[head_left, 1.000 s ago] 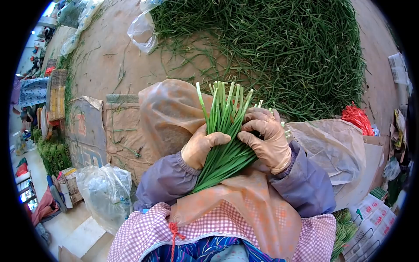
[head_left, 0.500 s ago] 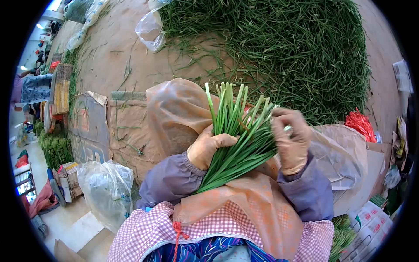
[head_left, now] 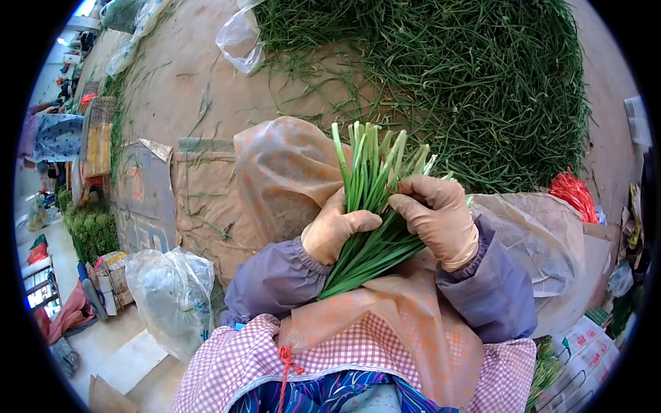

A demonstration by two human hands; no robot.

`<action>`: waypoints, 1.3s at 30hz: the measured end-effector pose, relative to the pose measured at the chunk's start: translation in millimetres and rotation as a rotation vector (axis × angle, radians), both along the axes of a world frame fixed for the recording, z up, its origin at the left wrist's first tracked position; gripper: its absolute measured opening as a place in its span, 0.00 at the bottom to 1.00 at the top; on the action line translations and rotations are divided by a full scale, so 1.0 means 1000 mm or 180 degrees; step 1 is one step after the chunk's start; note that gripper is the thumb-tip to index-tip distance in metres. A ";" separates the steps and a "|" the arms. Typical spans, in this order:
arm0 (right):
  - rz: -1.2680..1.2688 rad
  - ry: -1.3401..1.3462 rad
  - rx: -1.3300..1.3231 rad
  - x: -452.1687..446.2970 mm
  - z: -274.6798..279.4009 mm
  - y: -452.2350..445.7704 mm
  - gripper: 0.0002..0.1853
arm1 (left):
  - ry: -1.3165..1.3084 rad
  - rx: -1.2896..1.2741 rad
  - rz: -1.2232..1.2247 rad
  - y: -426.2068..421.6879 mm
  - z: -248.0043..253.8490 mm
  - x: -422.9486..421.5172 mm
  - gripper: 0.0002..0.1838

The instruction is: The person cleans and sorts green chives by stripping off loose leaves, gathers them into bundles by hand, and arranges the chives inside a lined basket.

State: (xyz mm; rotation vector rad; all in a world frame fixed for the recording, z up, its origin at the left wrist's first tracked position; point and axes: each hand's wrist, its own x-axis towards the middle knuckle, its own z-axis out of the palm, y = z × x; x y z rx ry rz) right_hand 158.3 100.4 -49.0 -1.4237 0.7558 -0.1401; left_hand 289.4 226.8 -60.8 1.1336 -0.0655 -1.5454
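A bundle of long green stalks (head_left: 372,251) with pale cut ends pointing up lies across my lap. Gloved in tan, my left hand (head_left: 337,229) wraps round the bundle from the left, its thumb over the stalks. My right hand (head_left: 438,221), also gloved, is pinched at the bundle's right side near the upper stalks; its fingertips touch them, and some stalks pass behind it. An orange-patterned translucent sheet (head_left: 389,310) covers my lap below the bundle.
A large heap of green stalks (head_left: 482,89) spreads ahead at right. Red plastic strands (head_left: 573,196) lie right. Clear plastic bags (head_left: 171,288) stand at left. Stalk bundles (head_left: 91,233) and a person in blue-patterned cloth (head_left: 58,138) are at far left.
My right hand moved away from the bundle to the right, then came back to its upper stalks. My left hand has kept its hold, and the view has shifted slightly.
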 end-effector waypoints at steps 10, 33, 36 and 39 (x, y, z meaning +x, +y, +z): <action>-0.0082 -0.0900 0.2496 -0.036 -0.009 -0.022 0.06 | -0.0020 -0.0108 -0.0237 -0.004 0.006 -0.002 0.30; -0.0087 0.0273 0.0330 -0.035 -0.025 -0.080 0.09 | 0.0272 0.0201 -0.0016 -0.002 -0.001 -0.001 0.27; 0.0019 0.0323 0.0436 -0.037 -0.022 -0.083 0.08 | 0.0354 0.0050 0.0060 0.001 -0.008 -0.003 0.28; -0.0378 0.0219 -0.1679 -0.035 -0.024 -0.074 0.06 | 0.0280 0.0086 -0.0018 0.000 -0.010 -0.001 0.28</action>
